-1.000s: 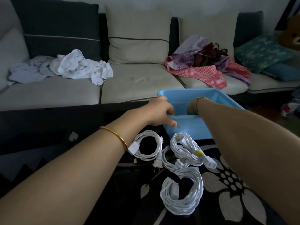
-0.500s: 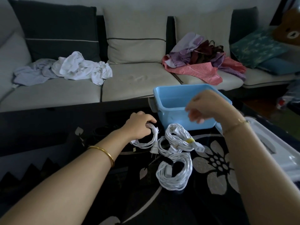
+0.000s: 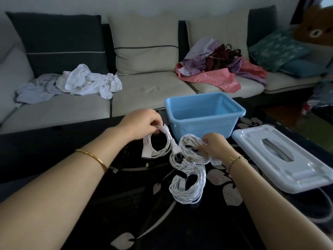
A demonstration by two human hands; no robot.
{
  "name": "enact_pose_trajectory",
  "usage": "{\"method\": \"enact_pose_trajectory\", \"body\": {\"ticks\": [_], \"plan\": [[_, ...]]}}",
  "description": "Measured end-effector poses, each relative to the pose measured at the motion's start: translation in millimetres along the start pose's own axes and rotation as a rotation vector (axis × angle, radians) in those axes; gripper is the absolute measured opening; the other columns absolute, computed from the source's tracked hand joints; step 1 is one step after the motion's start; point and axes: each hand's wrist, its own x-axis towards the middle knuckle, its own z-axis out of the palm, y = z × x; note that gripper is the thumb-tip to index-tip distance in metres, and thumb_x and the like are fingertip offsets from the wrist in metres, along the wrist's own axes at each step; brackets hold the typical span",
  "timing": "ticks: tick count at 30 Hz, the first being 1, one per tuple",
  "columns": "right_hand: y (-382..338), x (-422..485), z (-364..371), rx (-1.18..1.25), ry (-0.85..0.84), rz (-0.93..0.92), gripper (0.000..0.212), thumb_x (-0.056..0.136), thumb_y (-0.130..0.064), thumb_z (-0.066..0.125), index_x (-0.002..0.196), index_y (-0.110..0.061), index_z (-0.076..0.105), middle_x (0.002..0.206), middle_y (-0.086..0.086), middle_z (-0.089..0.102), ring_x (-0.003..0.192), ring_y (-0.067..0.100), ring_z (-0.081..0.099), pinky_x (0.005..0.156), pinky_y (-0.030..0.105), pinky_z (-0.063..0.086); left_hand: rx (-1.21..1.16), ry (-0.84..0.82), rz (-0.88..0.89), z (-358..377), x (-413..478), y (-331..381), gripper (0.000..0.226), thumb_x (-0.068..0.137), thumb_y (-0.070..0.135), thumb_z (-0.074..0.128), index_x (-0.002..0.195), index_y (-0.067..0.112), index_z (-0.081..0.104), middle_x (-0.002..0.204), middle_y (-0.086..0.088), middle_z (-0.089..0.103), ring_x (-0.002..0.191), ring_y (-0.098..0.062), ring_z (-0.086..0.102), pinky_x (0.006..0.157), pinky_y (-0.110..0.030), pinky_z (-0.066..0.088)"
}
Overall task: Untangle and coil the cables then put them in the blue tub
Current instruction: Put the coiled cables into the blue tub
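Three coiled white cables lie on the dark flowered table (image 3: 144, 213) in front of the blue tub (image 3: 203, 121). My left hand (image 3: 142, 123) pinches the top of the leftmost coil (image 3: 158, 147), lifting its upper loop a little. My right hand (image 3: 214, 147) grips the right side of the middle coil (image 3: 191, 150). The third coil (image 3: 189, 188) lies loose nearer to me, touched by neither hand. The tub stands open and looks empty inside.
The tub's white lid (image 3: 281, 159) lies flat on the table to the right. Behind the table stands a sofa (image 3: 144, 92) with a heap of white laundry (image 3: 86, 82) at left and red and purple clothes (image 3: 216, 69) at right.
My left hand has closed on the leftmost coil and raised its top. My right hand came down from in front of the tub onto the middle coil.
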Motion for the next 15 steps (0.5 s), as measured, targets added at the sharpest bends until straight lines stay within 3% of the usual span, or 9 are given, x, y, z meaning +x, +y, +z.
{"method": "enact_pose_trajectory", "body": {"ticks": [2, 4, 6, 10, 13, 15], "plan": [[0, -5, -1, 0.045, 0.086, -0.013, 0.029, 0.087, -0.027, 0.067, 0.093, 0.001, 0.066, 0.092, 0.012, 0.063, 0.082, 0.03, 0.059, 0.062, 0.03, 0.04, -0.089, -0.058, -0.035, -21, 6, 7, 0.019, 0.078, 0.009, 0.074, 0.097, 0.013, 0.072, 0.085, 0.003, 0.063, 0.084, -0.015, 0.059, 0.08, -0.031, 0.047], [1, -12, -8, 0.09, 0.155, -0.028, 0.025, 0.089, -0.027, 0.064, 0.102, -0.006, 0.066, 0.11, 0.012, 0.056, 0.088, 0.029, 0.058, 0.069, 0.029, 0.039, -0.257, -0.103, -0.078, -38, 10, 17, 0.015, 0.079, 0.004, 0.073, 0.094, 0.009, 0.071, 0.078, 0.0, 0.064, 0.075, -0.014, 0.059, 0.075, -0.033, 0.053], [3, -19, -20, 0.123, 0.191, -0.071, 0.02, 0.089, -0.027, 0.064, 0.09, -0.008, 0.065, 0.101, 0.014, 0.062, 0.08, 0.023, 0.053, 0.064, 0.029, 0.035, -0.427, -0.096, -0.126, -49, 16, 26, 0.01, 0.082, 0.003, 0.071, 0.088, 0.011, 0.068, 0.075, -0.002, 0.064, 0.067, -0.012, 0.06, 0.065, -0.027, 0.057], [11, -37, -60, 0.192, 0.266, -0.032, 0.034, 0.09, -0.031, 0.061, 0.072, -0.002, 0.062, 0.065, 0.011, 0.058, 0.059, 0.017, 0.047, 0.055, 0.029, 0.034, -0.668, 0.047, -0.324, -50, 41, 40, 0.012, 0.085, 0.002, 0.068, 0.079, 0.007, 0.06, 0.069, -0.008, 0.059, 0.049, -0.009, 0.058, 0.052, -0.02, 0.055], [16, -31, -98, 0.319, 0.476, 0.082, 0.037, 0.089, -0.025, 0.061, 0.068, 0.006, 0.057, 0.059, 0.011, 0.05, 0.052, 0.019, 0.043, 0.05, 0.025, 0.035, -0.786, 0.083, -0.504, -35, 71, 53, 0.018, 0.085, -0.003, 0.064, 0.072, 0.0, 0.053, 0.065, -0.014, 0.054, 0.046, -0.017, 0.054, 0.041, -0.022, 0.051], [12, -9, -120, 0.363, 0.547, 0.155, 0.031, 0.089, -0.018, 0.059, 0.065, 0.002, 0.054, 0.054, 0.009, 0.047, 0.043, 0.018, 0.043, 0.037, 0.016, 0.033, -0.813, 0.045, -0.599, -24, 89, 61, 0.021, 0.087, -0.003, 0.062, 0.069, 0.001, 0.051, 0.064, -0.012, 0.053, 0.034, -0.014, 0.052, 0.038, -0.023, 0.05]]}}
